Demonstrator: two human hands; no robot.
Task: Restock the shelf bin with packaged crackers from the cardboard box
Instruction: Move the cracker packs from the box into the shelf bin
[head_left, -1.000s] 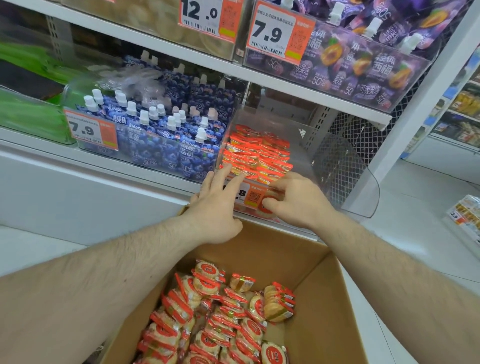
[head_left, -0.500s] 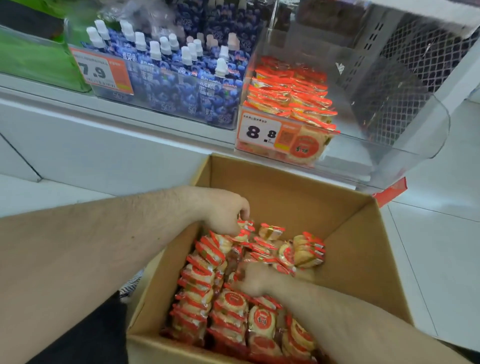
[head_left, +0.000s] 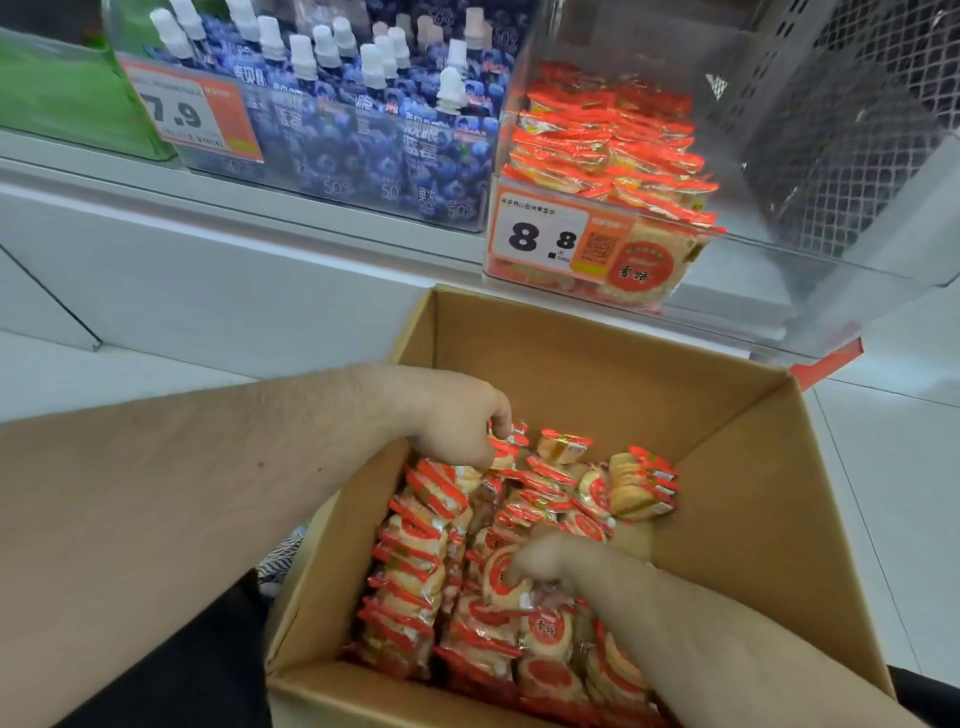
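From the head camera, looking down, both hands are inside the open cardboard box (head_left: 748, 467), which sits on the floor just below the shelf. The left hand (head_left: 457, 421) has its fingers curled down over the far end of the cracker packs (head_left: 415, 561), pinching the red edge of one pack near the box's back left. The right hand (head_left: 550, 561) is lower in the frame, fingers bent onto a round pack in the middle of the heap; it looks like a grip, though blur hides the fingertips. The packs fill the left and middle of the box, standing in rows on the left.

Above, the clear shelf bin (head_left: 779, 270) already holds a stack of the same red-and-orange packs on its left side, behind a price tag (head_left: 540, 234) reading 8.8. Left of it stand blueberry pouches (head_left: 374, 130) with white caps.
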